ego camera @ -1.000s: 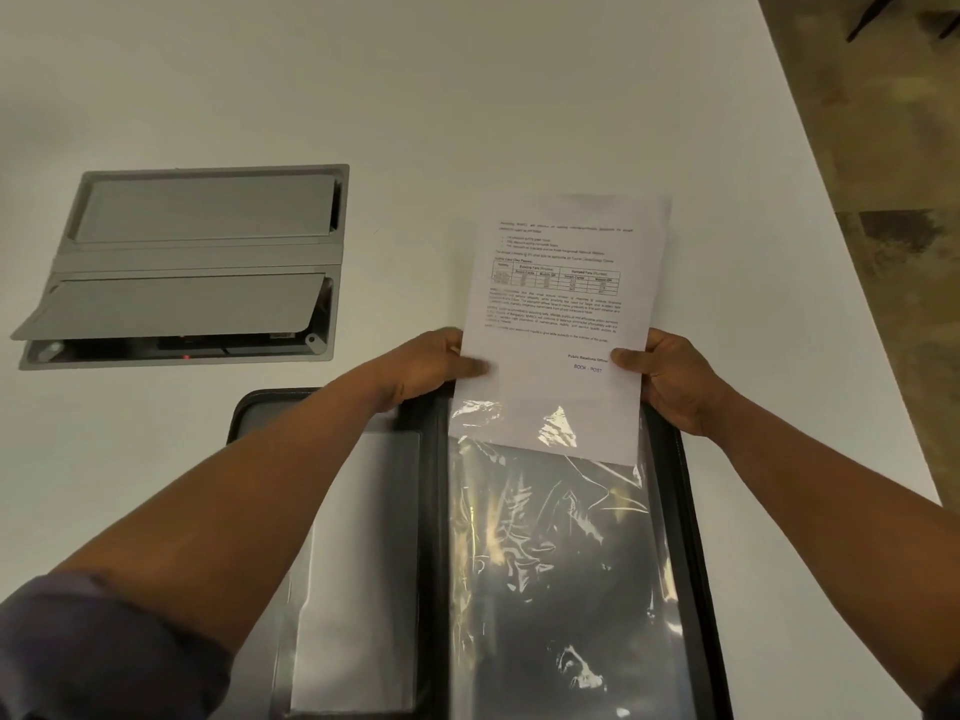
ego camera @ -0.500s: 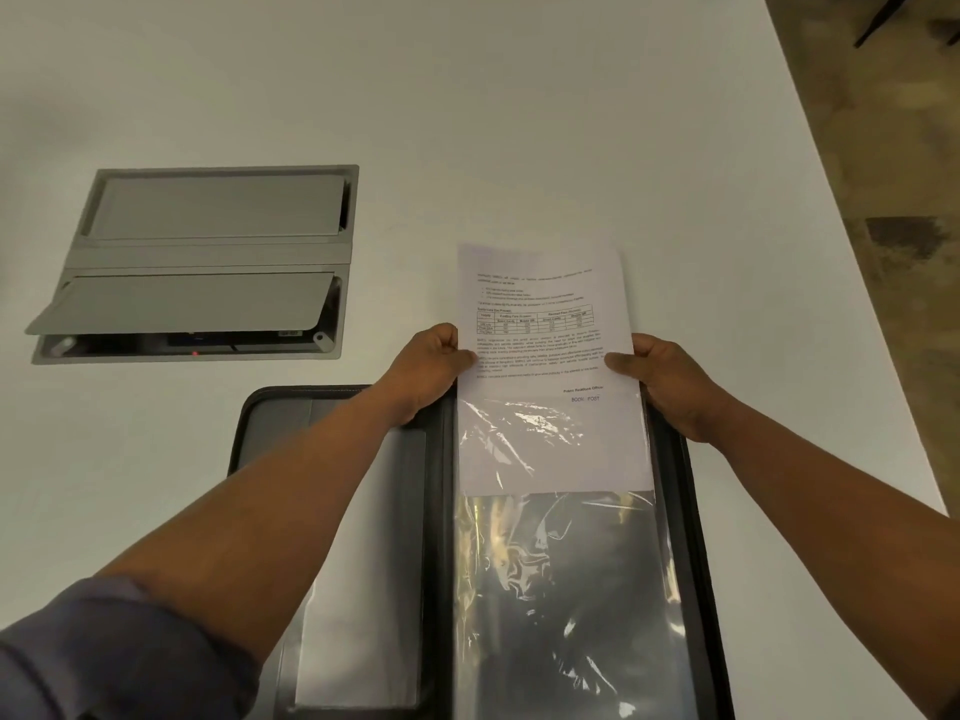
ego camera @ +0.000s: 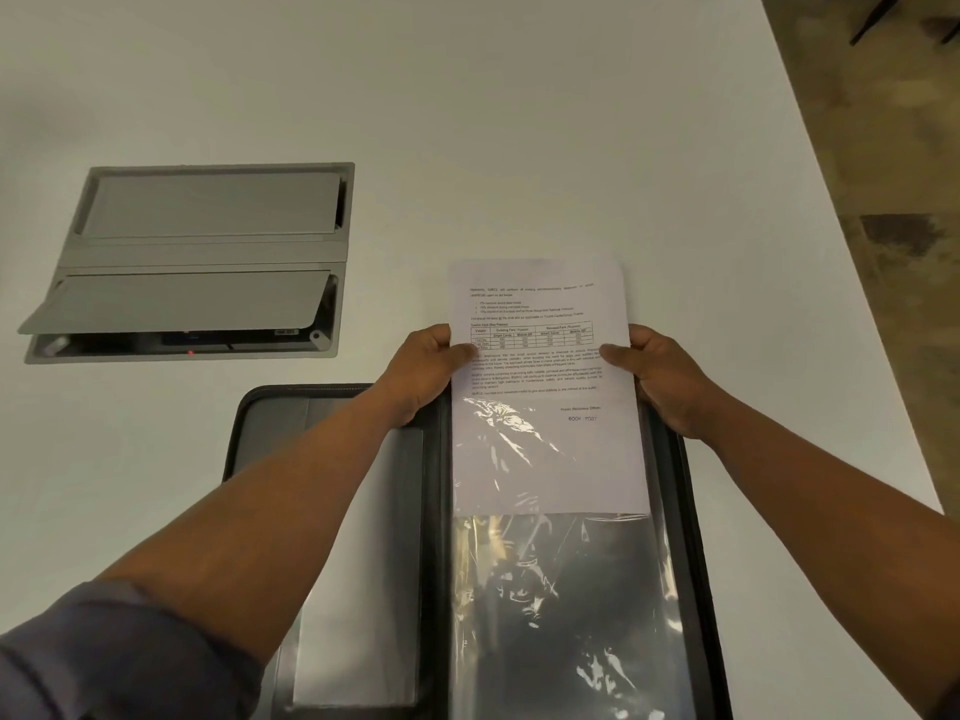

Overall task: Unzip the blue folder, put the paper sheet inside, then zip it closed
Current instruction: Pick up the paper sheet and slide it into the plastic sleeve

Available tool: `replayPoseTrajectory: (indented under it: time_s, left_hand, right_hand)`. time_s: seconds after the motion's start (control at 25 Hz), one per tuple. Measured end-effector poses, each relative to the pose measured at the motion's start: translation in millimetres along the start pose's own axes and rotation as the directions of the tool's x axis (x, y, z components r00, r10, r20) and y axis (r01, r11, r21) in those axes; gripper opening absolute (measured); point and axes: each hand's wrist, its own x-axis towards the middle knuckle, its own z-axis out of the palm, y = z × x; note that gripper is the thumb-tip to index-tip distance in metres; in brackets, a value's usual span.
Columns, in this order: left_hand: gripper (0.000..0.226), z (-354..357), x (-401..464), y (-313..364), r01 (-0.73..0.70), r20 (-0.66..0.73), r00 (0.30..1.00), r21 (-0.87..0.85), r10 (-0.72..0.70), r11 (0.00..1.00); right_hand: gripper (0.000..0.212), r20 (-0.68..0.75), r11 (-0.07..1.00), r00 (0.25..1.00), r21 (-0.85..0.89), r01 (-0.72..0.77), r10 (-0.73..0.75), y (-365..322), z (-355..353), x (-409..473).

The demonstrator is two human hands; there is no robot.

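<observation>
A white table (ego camera: 519,122) seen from above. At 10 o'clock, a grey floor-box style panel (ego camera: 197,262) is set into the tabletop with 1 flap partly raised. At 6 o'clock lies the folder (ego camera: 270,423), dark and opened flat, its long axis running from 12 to 6 o'clock. The left hand (ego camera: 421,371) pinches the left edge of the paper sheet (ego camera: 545,459), thumb on top. The sheet is white, printed with text and 1 small table, long axis also 12 to 6, top edge pointing to 12 o'clock. Its lower half sits under a shiny clear plastic sleeve (ego camera: 561,615) on the folder's right half. The right hand (ego camera: 670,376) grips the sheet's right edge.
</observation>
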Motion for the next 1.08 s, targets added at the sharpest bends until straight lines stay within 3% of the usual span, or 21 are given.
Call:
replayPoseTrajectory:
  time_s: [0.2, 0.28, 0.36, 0.4, 0.48, 0.56, 0.64, 0.8, 1.08]
  left_hand:
    - [0.02, 2.0, -4.2, 2.6, -0.03, -0.015, 0.999, 0.016, 0.03, 0.999]
    - [0.056, 1.6, -6.1, 4.3, -0.038, -0.005, 0.999, 0.039, 0.038, 0.999]
    - [0.11, -0.9, -9.8, 4.7, -0.045, 0.046, 0.998, 0.139, 0.039, 0.989]
    - [0.135, -0.6, -12.5, 3.5, -0.063, 0.063, 0.997, 0.257, 0.048, 0.964]
    - [0.159, 3.5, -19.5, -1.6, -0.135, 0.105, 0.99, 0.541, 0.093, 0.83]
    - [0.165, 8.7, -22.4, -8.0, -0.201, 0.15, 0.98, 0.719, 0.134, 0.665]
    - [0.166, 11.4, -21.5, -13.3, -0.221, 0.151, 0.975, 0.77, 0.165, 0.599]
    - [0.164, 11.2, -21.2, -16.0, -0.215, 0.123, 0.975, 0.754, 0.187, 0.621]
    - [0.167, 12.0, -24.5, -14.0, -0.213, 0.11, 0.974, 0.752, 0.2, 0.624]
  right_hand:
    - [0.022, -0.023, 1.0, 1.0, -0.003, -0.016, 0.016, 1.0, -0.2, -0.3]
    - [0.025, -0.023, 0.999, 0.999, 0.0, -0.034, 0.034, -0.7, -2.1, -0.5]
    - [0.029, -0.021, 0.999, 0.999, -0.015, -0.045, 0.044, -2.4, -2.1, -0.5]
    - [0.03, -0.024, 0.999, 0.999, -0.022, -0.047, 0.047, -2.9, -1.5, -0.5]
    - [0.032, -0.036, 0.998, 0.998, -0.038, -0.046, 0.045, -4.6, 0.1, -0.3]
    - [0.031, -0.052, 0.997, 0.998, -0.057, -0.042, 0.039, -8.3, 0.8, 1.7]
    - [0.026, -0.066, 0.997, 0.997, -0.073, -0.035, 0.03, -13.5, 1.5, 6.4]
    - [0.015, -0.115, 0.989, 0.993, -0.145, -0.001, -0.016, -22.0, 3.9, 15.8]
    - [0.023, -0.083, 0.977, 0.996, -0.212, -0.003, -0.015, -10.0, -5.7, 8.7]
